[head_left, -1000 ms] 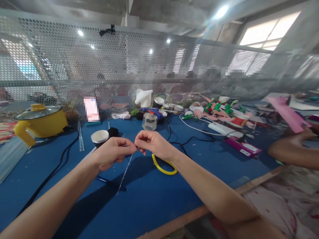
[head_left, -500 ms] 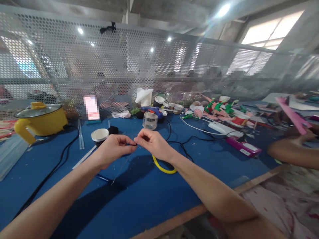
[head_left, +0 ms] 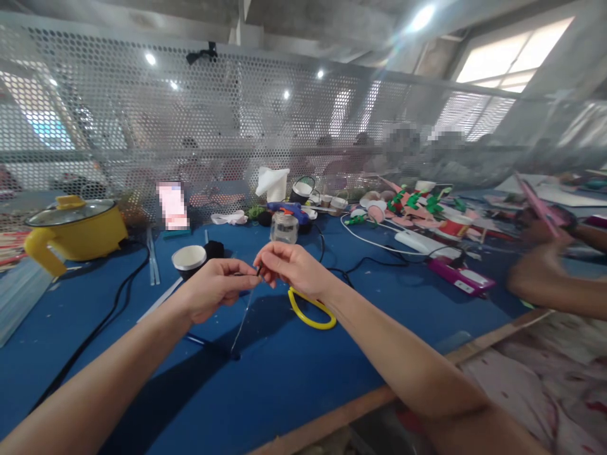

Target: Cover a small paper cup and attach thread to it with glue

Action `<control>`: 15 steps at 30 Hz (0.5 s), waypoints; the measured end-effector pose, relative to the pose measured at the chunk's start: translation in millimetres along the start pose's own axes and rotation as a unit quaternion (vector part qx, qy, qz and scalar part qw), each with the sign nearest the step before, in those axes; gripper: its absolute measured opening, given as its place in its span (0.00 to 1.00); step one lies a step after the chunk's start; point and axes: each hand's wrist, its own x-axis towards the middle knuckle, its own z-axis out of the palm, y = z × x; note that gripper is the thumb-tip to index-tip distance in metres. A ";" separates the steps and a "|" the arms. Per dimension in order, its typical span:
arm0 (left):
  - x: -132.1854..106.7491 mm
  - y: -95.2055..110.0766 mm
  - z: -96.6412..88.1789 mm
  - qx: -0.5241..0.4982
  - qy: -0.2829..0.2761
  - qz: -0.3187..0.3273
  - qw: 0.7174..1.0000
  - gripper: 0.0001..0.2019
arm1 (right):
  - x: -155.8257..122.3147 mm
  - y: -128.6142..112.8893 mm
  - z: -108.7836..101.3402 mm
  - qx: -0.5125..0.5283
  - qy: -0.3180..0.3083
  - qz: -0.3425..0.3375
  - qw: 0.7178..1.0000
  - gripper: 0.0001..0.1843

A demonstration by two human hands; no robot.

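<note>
My left hand (head_left: 213, 287) pinches a thin dark strand (head_left: 258, 272) between thumb and fingertips. Its exact kind is too small to make out. From these fingertips a fine pale thread or wire (head_left: 243, 319) hangs slantwise down towards the table. My right hand (head_left: 291, 268) meets the left at the strand, its thumb and forefinger closed at the strand's end and the other fingers curled below. A yellow ring of tube (head_left: 313, 323) lies under my right wrist. Beside my left hand stand a white-lined cup (head_left: 188, 257) and a black yarn ball (head_left: 215, 249).
A yellow electric pot (head_left: 78, 230) with a glass lid sits at the left. Behind my hands are a glass jar (head_left: 284, 229) and a blue glue gun (head_left: 294, 210). Cables run to a purple power strip (head_left: 462, 278). At right, a co-worker's arm (head_left: 554, 284) reaches over the table.
My right fingers have shifted slightly and uncurled a little at the strand. The hanging thread has swung right and hangs steeper. The co-worker's hands and pink piece have moved.
</note>
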 end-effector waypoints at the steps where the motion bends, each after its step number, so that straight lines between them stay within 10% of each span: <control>1: -0.1 -0.5 0.3 -0.002 -0.004 -0.002 1.000 0.10 | -0.4 0.1 1.2 -0.013 0.005 -0.006 1.000 0.15; 8: 2.8 -6.1 -0.2 -0.022 -0.009 0.003 1.000 0.11 | -2.0 3.6 11.2 -0.094 0.087 -0.041 0.991 0.14; 15: 4.0 -7.9 -4.8 -0.022 -0.033 -0.003 0.999 0.11 | 2.7 6.3 5.7 0.095 0.029 0.050 0.994 0.19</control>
